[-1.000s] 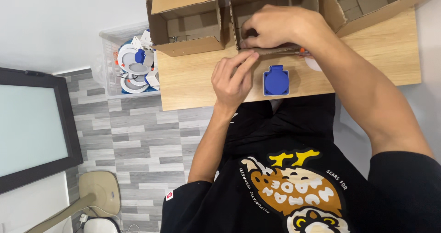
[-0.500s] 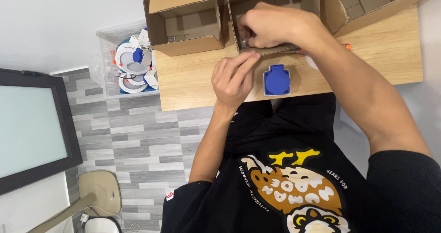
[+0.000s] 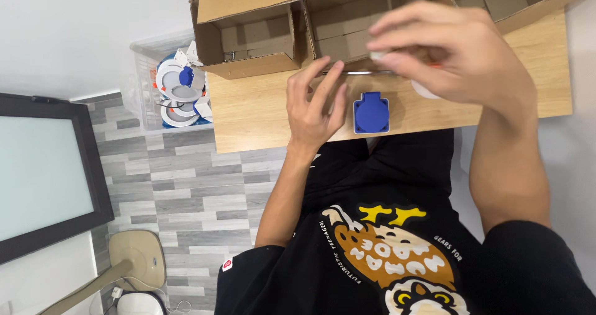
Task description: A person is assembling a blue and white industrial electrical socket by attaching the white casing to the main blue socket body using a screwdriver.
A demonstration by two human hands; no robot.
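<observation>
The right hand pinches a thin, stiff metal rod, likely light and slippery; the open left hand rests flat.

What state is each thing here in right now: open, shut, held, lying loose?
Left hand: open, flat on the wooden table.
Right hand: fingers closed around a small whitish thing, blurred.
Blue socket: cover shut, lying loose on the table.
Cardboard boxes: open.
Clear bin: uncovered, holding white and blue parts.
Screen: blank.
</observation>
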